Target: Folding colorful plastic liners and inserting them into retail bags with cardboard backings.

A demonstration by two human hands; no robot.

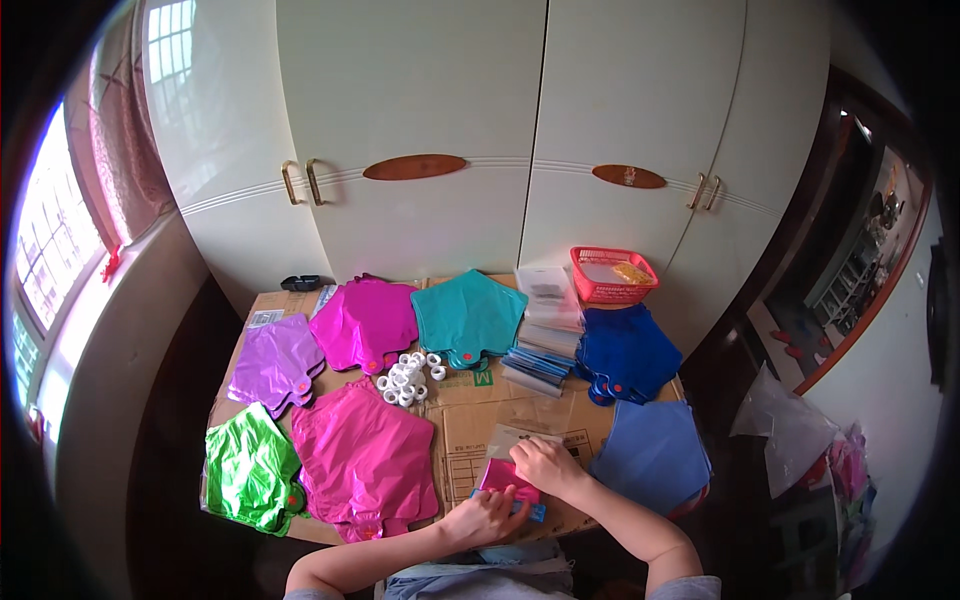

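At the front of the cardboard-covered table, a small folded packet of shiny pink foil (508, 477) lies with a blue folded piece (537, 513) under its near end. My left hand (487, 513) is closed on the near end of the pink foil, fingers bent over it. A clear plastic bag (503, 440) lies around the far end of the foil. My right hand (548, 467) is closed at the bag's near edge, its fingertips partly hidden. Just left of my hands spreads a stack of pink foil balloons (365, 455), flat and uninflated.
More flat foil stacks lie around: green (245, 465), lilac (275, 358), magenta (365, 320), teal (468, 315), dark blue (628, 350) and dull blue (655, 450). White ribbon rolls (403, 380) sit mid-table beside folded blue-grey packets (537, 368). A red basket (612, 288) stands at the back.
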